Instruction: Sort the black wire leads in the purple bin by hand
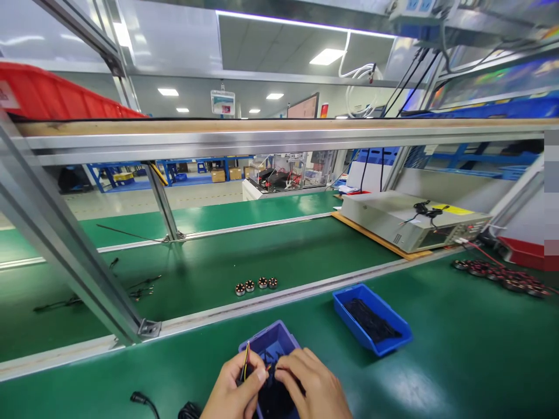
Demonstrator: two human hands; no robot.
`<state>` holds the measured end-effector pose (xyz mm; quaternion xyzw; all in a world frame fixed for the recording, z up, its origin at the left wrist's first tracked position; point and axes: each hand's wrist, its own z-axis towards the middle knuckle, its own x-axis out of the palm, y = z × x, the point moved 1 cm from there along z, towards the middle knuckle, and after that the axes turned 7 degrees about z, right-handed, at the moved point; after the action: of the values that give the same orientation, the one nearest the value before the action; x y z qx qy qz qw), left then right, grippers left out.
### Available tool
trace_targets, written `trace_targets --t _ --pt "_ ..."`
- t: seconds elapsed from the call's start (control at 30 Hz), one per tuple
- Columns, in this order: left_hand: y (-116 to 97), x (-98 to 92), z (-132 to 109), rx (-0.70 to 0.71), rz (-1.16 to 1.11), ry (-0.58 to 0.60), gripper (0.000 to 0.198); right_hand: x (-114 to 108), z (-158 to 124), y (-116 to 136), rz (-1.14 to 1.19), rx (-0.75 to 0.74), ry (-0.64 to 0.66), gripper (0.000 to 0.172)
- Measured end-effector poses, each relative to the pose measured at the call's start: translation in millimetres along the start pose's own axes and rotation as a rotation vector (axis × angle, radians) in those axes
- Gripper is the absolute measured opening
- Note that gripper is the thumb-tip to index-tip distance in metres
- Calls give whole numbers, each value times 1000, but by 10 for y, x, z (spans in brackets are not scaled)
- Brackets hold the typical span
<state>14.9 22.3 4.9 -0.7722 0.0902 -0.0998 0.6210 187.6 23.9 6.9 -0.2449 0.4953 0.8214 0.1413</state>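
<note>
My left hand (pixel 233 390) and my right hand (pixel 314 387) meet at the bottom of the view, over a small blue bin (pixel 271 343) on the green bench mat. The left fingers are curled and pinch a small part with thin yellow, red and black wires (pixel 246 356) standing up from them. The right fingers are bent and press against the same small part from the right. The part itself is mostly hidden between the fingertips.
A second blue bin (pixel 371 319) holding black pieces lies to the right. Several small round motors (pixel 256 284) sit on the green conveyor belt. More motors (pixel 502 276) line the right side by a grey instrument box (pixel 410 221). An aluminium frame post (pixel 65 250) slants at left.
</note>
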Motion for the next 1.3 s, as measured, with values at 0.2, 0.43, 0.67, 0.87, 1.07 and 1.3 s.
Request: trace_targets --t 0.2,0.43,0.67,0.87,1.07,1.3 --pt "1 -4 -2 -2 19 29 57 55 4 40 450 223 -132 30" --pt "25 7 2 11 37 34 60 89 -19 105 613 308 -267 36" --pt "-57 6 -32 -20 41 43 61 113 -33 59 474 226 -174 37" --pt "-43 3 -42 -25 9 48 59 108 -23 112 475 254 -266 47" --pt "1 0 -34 -21 29 57 60 109 -21 101 445 250 -272 51" --pt "-22 -7 -33 -21 56 52 61 128 -30 90 472 246 -252 46"
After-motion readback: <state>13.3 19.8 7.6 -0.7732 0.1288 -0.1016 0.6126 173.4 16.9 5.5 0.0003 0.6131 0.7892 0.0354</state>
